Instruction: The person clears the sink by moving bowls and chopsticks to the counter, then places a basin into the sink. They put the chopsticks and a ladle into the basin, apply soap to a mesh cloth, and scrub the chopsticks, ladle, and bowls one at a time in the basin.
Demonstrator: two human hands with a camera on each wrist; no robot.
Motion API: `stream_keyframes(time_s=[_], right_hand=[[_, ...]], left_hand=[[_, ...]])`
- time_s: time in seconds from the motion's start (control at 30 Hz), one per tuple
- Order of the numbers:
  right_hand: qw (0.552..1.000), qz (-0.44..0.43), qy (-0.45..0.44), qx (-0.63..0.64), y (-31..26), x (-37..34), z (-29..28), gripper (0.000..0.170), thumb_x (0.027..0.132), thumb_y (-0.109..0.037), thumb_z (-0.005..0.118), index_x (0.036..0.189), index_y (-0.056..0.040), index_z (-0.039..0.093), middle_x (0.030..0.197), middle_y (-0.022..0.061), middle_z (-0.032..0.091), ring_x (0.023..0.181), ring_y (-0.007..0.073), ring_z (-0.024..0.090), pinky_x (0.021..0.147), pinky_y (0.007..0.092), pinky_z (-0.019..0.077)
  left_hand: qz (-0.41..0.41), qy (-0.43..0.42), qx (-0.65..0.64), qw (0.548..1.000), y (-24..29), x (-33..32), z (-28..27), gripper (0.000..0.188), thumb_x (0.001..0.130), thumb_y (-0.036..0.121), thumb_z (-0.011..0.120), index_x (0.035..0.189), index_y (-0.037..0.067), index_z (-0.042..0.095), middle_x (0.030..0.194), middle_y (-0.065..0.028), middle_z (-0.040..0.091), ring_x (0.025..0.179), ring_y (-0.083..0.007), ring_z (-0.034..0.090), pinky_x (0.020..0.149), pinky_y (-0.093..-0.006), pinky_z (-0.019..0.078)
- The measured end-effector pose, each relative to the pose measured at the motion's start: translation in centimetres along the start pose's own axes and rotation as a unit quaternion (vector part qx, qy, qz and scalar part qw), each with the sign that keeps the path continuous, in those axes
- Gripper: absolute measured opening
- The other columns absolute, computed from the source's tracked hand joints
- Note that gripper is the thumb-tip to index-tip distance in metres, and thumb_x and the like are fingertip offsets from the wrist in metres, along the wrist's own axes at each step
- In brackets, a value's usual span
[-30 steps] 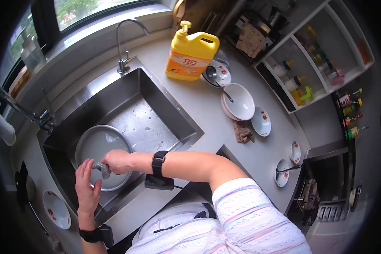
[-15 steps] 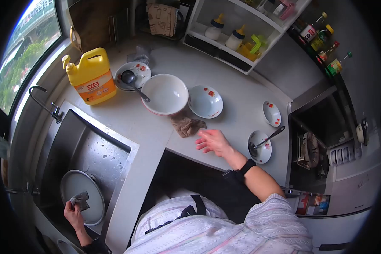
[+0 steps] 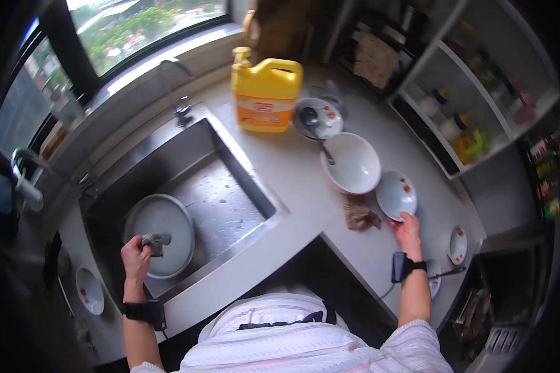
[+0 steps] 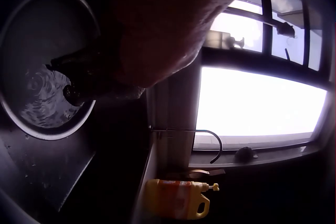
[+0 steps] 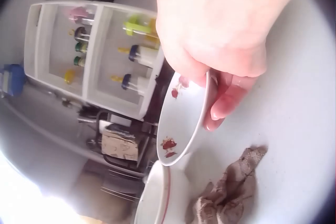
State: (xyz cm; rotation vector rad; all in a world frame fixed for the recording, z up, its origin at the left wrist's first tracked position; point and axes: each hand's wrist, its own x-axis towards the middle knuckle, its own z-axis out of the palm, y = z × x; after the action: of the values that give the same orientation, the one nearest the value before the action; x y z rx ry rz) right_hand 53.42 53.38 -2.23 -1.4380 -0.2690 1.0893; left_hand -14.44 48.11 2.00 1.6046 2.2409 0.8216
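My left hand grips a grey rag over a round metal basin of water, which sits in the sink. In the left wrist view the rag is dark, and ripples show in the water near it. On the counter at right, my right hand pinches the near rim of a white flowered dish. The right wrist view shows this dish tilted, with fingers curled behind its rim. Beside it are a crumpled brown cloth and a larger white bowl.
A yellow jug with a pump stands behind the sink's corner. Near it a plate bears a dark ladle. A smaller flowered dish sits at far right, another dish at far left. Faucets rise along the window side.
My right hand has left the rag and basin, reached across to the right and taken hold of the flowered dish's rim. My left hand now holds the rag. The head view swung right, then back.
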Motion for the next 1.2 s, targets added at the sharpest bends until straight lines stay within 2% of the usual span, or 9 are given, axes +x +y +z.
stream_keyframes(time_s=[0.13,0.33,0.67,0.73,0.8,0.87,1.07,1.17,1.2], right_hand=[[0.997,-0.050,0.025,-0.056,-3.8,-2.9,-3.1,0.033,0.076,-0.009,0.053,0.108,-0.0035,0.048,0.086,0.0107,0.059,0.063,0.0248,0.060,0.042,0.0267,0.0445],[0.926,-0.170,-0.111,-0.318,-7.1,-16.4,15.0,0.027,0.079,-0.008,0.049,0.105,-0.0012,0.049,0.078,0.0085,0.060,0.053,0.0153,0.059,0.034,0.0209,0.0434],[0.749,0.023,-0.510,-0.422,15.0,-24.0,41.9,0.024,0.076,-0.002,0.045,0.098,0.0064,0.050,0.068,0.0093,0.058,0.052,0.0144,0.059,0.037,0.0238,0.0485],[0.718,0.090,-0.521,-0.453,18.3,-25.0,44.3,0.026,0.077,-0.002,0.046,0.101,0.0076,0.048,0.073,0.0121,0.059,0.053,0.0169,0.060,0.039,0.0239,0.0490],[0.731,0.149,-0.518,-0.419,21.0,-25.4,45.6,0.026,0.079,-0.004,0.048,0.102,0.0068,0.047,0.075,0.0124,0.060,0.055,0.0166,0.060,0.041,0.0234,0.0492],[0.741,0.206,-0.512,-0.383,23.2,-25.7,46.8,0.026,0.080,-0.005,0.050,0.103,0.0060,0.047,0.077,0.0127,0.060,0.057,0.0162,0.060,0.043,0.0229,0.0494],[0.672,0.245,-0.567,-0.409,27.5,-25.0,48.2,0.026,0.082,-0.011,0.052,0.101,0.0060,0.047,0.084,0.0146,0.060,0.067,0.0197,0.062,0.050,0.0269,0.0508],[0.440,0.069,-0.757,-0.479,30.4,-22.5,47.5,0.053,0.078,-0.034,0.061,0.117,-0.0011,0.046,0.096,0.0097,0.059,0.097,0.0273,0.055,0.085,0.0361,0.0438],[0.442,0.071,-0.758,-0.474,30.3,-22.9,47.1,0.053,0.078,-0.034,0.061,0.117,-0.0011,0.046,0.096,0.0097,0.059,0.097,0.0273,0.055,0.085,0.0361,0.0438]], left_hand=[[-0.058,-0.017,0.003,0.998,-2.2,-0.5,-1.7,0.015,0.068,0.016,0.054,0.075,0.004,0.061,0.064,-0.0161,0.056,0.060,-0.0322,0.057,0.054,-0.0367,0.0443],[-0.108,-0.073,-0.011,0.991,-5.7,0.0,-2.0,0.020,0.066,0.013,0.058,0.083,0.003,0.062,0.069,-0.0144,0.060,0.062,-0.0261,0.060,0.059,-0.0327,0.0464],[-0.094,-0.303,-0.131,0.939,-8.6,1.0,2.0,0.027,0.076,0.018,0.057,0.098,0.003,0.061,0.084,-0.0131,0.063,0.078,-0.0232,0.061,0.071,-0.0347,0.0477],[-0.273,-0.291,-0.488,0.776,-8.4,1.4,0.5,0.028,0.084,0.022,0.051,0.104,0.005,0.058,0.095,-0.0101,0.062,0.085,-0.0221,0.060,0.078,-0.0374,0.0472],[-0.298,-0.290,-0.567,0.711,-9.8,1.2,-0.5,0.035,0.088,0.030,0.045,0.113,0.007,0.052,0.104,-0.0099,0.059,0.094,-0.0244,0.057,0.084,-0.0439,0.0448],[-0.306,-0.220,-0.754,0.538,-10.5,0.9,-0.8,0.046,0.088,0.040,0.042,0.119,0.007,0.046,0.107,-0.0117,0.056,0.099,-0.0270,0.054,0.085,-0.0496,0.0431],[-0.378,-0.097,-0.662,0.640,-11.5,1.1,1.9,0.042,0.084,0.024,0.049,0.119,0.002,0.043,0.107,-0.0130,0.055,0.102,-0.0278,0.053,0.083,-0.0481,0.0447],[-0.368,-0.021,-0.546,0.753,-15.4,0.6,5.1,0.043,0.075,0.008,0.051,0.116,0.000,0.044,0.104,-0.0140,0.055,0.098,-0.0291,0.054,0.085,-0.0401,0.0434],[-0.356,-0.001,-0.451,0.818,-16.1,0.5,5.4,0.046,0.072,0.004,0.047,0.117,-0.001,0.043,0.105,-0.0166,0.055,0.099,-0.0303,0.054,0.086,-0.0383,0.0428]])
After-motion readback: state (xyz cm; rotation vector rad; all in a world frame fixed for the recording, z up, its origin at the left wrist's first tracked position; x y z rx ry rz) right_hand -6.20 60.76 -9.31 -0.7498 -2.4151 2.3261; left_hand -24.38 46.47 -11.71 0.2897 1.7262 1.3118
